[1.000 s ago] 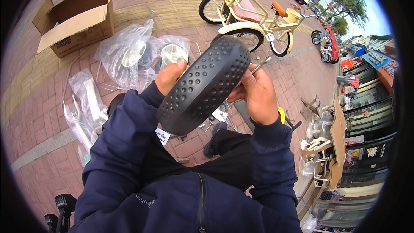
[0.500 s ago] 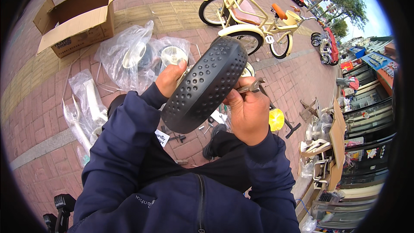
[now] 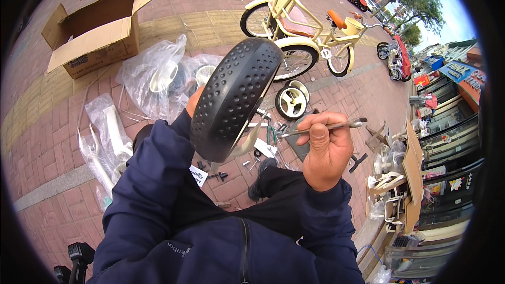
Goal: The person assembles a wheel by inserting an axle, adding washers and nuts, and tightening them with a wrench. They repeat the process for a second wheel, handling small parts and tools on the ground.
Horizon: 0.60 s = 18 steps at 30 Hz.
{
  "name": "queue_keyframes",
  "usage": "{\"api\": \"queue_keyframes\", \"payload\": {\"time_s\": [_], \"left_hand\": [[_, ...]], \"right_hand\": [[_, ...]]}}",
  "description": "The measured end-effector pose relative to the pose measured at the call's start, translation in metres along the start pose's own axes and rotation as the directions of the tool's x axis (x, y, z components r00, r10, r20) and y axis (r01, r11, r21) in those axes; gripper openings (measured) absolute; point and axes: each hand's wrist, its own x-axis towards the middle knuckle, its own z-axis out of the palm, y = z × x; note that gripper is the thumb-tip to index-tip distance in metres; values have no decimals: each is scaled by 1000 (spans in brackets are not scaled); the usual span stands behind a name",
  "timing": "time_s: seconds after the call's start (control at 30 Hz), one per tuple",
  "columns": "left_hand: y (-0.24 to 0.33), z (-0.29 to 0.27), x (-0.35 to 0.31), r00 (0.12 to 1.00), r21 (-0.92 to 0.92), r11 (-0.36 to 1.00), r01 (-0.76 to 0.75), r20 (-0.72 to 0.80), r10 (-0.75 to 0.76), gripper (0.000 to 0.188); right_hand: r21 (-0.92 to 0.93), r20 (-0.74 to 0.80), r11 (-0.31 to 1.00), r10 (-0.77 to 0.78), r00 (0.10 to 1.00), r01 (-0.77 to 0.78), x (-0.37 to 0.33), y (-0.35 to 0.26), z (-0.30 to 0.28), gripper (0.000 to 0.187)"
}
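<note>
A black wheel (image 3: 238,94) with a dimpled tyre stands on edge in front of me, turned mostly tread-on. My left hand (image 3: 195,101) holds it from its left side; the tyre hides most of those fingers. Part of a pale metal piece shows at the wheel's right side. Apart from the wheel, my right hand (image 3: 330,152) pinches a metal open-end wrench (image 3: 342,125), its jaw pointing right. On the ground beyond lie small cream-rimmed wheels (image 3: 291,103), green-handled pliers (image 3: 271,133), a white paper piece (image 3: 265,148) and small hardware.
Plastic-wrapped white tubes (image 3: 113,129) and bagged cream wheel parts (image 3: 164,76) lie to the left, with an open cardboard box (image 3: 102,50) behind. A cream tricycle (image 3: 310,34) stands ahead. Cartons and frame parts (image 3: 386,181) line the right side.
My right hand has drawn away from the wheel to the right, taking the wrench with it. The wheel has shifted slightly left and turned a little, uncovering small wheels and tools on the ground.
</note>
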Motion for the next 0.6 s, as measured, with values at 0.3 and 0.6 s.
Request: {"api": "queue_keyframes", "payload": {"time_s": [0.3,0.6], "left_hand": [[-31,-12,-9,968,-724,684,87,-100,-228,38],[-54,-19,-15,953,-566,809,159,-125,-275,36]], "right_hand": [[-49,79,924,381,921,-378,-9,5,4,32],[-228,94,909,377,922,-348,-11,7,44,23]]}}
